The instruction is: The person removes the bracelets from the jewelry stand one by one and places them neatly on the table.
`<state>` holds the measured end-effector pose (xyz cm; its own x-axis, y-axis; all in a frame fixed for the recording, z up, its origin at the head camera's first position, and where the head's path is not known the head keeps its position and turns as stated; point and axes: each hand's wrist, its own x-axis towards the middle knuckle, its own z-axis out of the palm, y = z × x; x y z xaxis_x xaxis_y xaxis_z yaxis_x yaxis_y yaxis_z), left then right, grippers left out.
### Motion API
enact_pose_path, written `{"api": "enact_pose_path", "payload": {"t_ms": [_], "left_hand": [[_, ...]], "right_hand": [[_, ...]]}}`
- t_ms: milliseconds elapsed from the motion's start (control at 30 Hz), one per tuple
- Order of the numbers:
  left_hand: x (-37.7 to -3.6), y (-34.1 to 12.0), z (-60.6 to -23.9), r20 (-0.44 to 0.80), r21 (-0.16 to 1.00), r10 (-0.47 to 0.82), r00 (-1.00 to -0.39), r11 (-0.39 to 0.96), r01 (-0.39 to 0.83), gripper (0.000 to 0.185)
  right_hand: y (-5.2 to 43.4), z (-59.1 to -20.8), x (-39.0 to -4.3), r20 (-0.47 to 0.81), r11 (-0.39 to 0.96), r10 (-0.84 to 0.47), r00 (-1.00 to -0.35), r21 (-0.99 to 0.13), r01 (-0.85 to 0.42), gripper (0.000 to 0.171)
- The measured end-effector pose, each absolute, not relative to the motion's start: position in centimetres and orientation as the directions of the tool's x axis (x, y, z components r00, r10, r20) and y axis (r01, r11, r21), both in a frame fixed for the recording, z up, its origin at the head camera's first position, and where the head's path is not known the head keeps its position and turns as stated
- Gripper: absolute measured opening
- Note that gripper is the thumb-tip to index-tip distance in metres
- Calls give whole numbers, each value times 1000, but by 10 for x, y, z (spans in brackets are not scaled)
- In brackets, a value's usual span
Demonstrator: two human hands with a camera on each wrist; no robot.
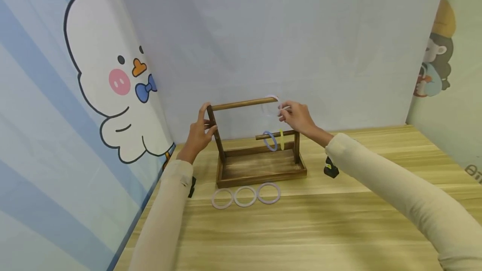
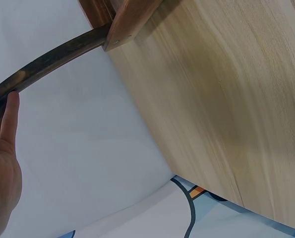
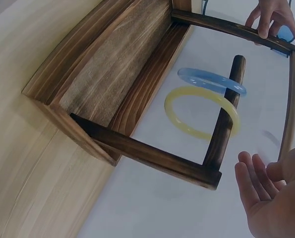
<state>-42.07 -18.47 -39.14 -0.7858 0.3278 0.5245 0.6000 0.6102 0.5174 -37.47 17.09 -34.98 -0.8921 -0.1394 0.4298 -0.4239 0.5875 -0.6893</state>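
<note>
A dark wooden rack (image 1: 260, 170) stands on the table with a high rod (image 1: 242, 104) and a low rod. My left hand (image 1: 201, 131) grips the rack's left upright; in the left wrist view its fingers (image 2: 3, 124) lie along that post (image 2: 53, 57). My right hand (image 1: 295, 116) pinches a pale translucent ring (image 1: 272, 97) at the free end of the high rod. A blue ring (image 1: 269, 141) (image 3: 211, 79) and a yellow ring (image 1: 281, 139) (image 3: 199, 90) hang on the low rod. In the right wrist view my right hand (image 3: 271, 198) is beside the rack (image 3: 117, 74), and the pale ring barely shows.
Three pale rings (image 1: 245, 196) lie in a row on the wooden table (image 1: 339, 221) just in front of the rack. A backdrop wall with a cartoon duck (image 1: 113, 78) closes the left side, and a plain wall stands right behind the rack.
</note>
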Motion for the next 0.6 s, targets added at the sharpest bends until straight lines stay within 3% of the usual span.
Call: {"api": "enact_pose_path", "payload": {"t_ms": [600], "left_hand": [[-422, -187, -392, 536, 510, 329, -778, 608, 609, 85]], "right_hand": [[197, -348, -369, 437, 624, -115, -892, -667, -407, 27]]}}
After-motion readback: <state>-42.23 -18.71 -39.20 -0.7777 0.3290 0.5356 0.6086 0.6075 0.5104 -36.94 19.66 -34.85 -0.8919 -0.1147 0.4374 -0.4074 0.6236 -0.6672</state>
